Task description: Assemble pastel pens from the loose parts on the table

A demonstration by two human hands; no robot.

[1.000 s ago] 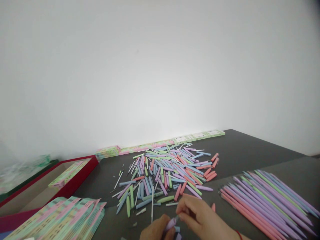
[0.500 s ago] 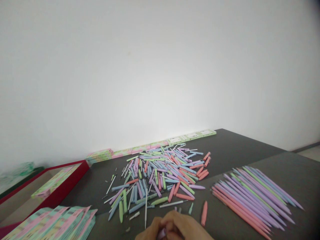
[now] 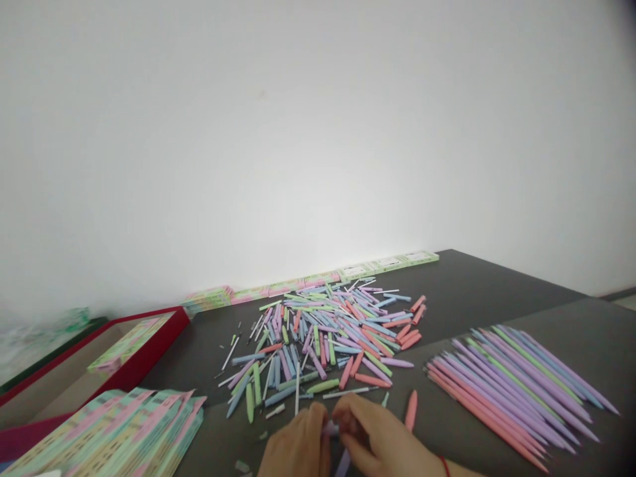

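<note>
My left hand and my right hand meet at the table's near edge, fingers pinched close together. Between the fingertips shows a short purple pen part, which both hands seem to grip. Under my right fingers a longer lavender piece pokes out; whether it is held or lies on the table I cannot tell. Just beyond the hands spreads a loose heap of pastel pen parts, with white refills among them. To the right of my right hand lies a single coral pen barrel.
A row of long pens lies slanted on the right. At the left are fanned printed cartons and an open red box with cartons inside. More flat boxes line the wall edge of the dark table.
My hands have risen further into view and drawn slightly apart, showing more of the purple part. The whole view has shifted a little, so the table's things sit further right.
</note>
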